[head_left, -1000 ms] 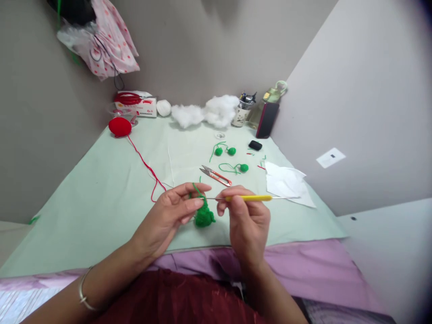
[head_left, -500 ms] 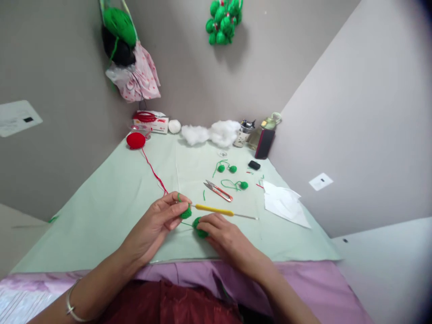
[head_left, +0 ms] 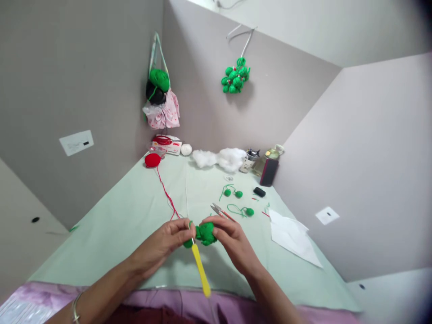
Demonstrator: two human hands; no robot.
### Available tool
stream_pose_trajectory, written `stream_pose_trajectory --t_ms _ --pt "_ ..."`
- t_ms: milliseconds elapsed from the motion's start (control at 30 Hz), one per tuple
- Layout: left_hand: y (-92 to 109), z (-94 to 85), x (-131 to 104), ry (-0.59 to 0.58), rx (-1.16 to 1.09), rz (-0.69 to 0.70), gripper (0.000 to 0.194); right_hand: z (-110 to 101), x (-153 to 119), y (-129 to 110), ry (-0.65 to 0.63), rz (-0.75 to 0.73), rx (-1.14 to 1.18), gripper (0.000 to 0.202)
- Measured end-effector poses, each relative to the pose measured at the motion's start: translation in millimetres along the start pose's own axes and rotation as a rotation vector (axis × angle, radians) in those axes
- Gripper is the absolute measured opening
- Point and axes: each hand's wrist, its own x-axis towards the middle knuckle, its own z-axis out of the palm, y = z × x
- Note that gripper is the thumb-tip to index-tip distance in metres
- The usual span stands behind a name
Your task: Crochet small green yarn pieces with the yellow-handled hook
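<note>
Two hands in close together, low over the near part of the bench (head_left: 118,243) with its pale green cover. First to the left hand (head_left: 178,234): closed up firmly, thumb against fingertips, pinching a small green piece (head_left: 188,243) and the metal shank of a yellow-handled hook (head_left: 201,270) along with it. Slanting down and rightward from that pinch, out toward the lilac cloth (head_left: 189,300) at the near edge. Over to the right hand (head_left: 232,238): curled partway in, thumb at the side and fingers along the top, gripping a bigger green lump (head_left: 206,234) just beside the left fingertips. Joined to the small green piece or merely next to it? Impossible to tell.

Right behind the right fingers, orange-handled snips (head_left: 225,213), partly covered. Farther back, three little green balls (head_left: 238,194) with loose tails, near a small black object (head_left: 259,192). Out right, white paper (head_left: 293,240) lying flat; beyond, a dark phone (head_left: 269,173) propped up in front of a bottle (head_left: 272,154). Along the back, going leftward: pen cup (head_left: 249,162), white stuffing (head_left: 231,159), white ball (head_left: 186,150), printed box (head_left: 173,147). Nearer than the box, a red yarn ball (head_left: 152,160), trailing its strand toward the left hand. High up, hanging, a green bunch (head_left: 236,78); off to the left, also hanging, a pink dotted bag (head_left: 172,112).
</note>
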Motion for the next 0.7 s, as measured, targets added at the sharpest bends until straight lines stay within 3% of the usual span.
stream_pose_trajectory --t_ms 167,333,567,700 --pt "18.4 -5.6 33.2 0.111 -0.124 0.039 0.03 -2.4 45.0 -6.6 0.132 0.041 0.176 0.029" --pt "29.0 -5.2 73.2 0.156 -0.108 0.12 0.034 -1.8 86.2 -2.2 0.159 0.02 0.186 0.027" --pt "6.8 -11.7 87.1 0.142 0.026 0.012 0.026 -2.1 91.5 19.7 0.176 -0.036 0.065 0.02" --pt "-3.8 -23.3 91.8 0.208 0.054 -0.024 0.04 -3.0 92.7 30.8 0.196 -0.111 -0.088 0.012"
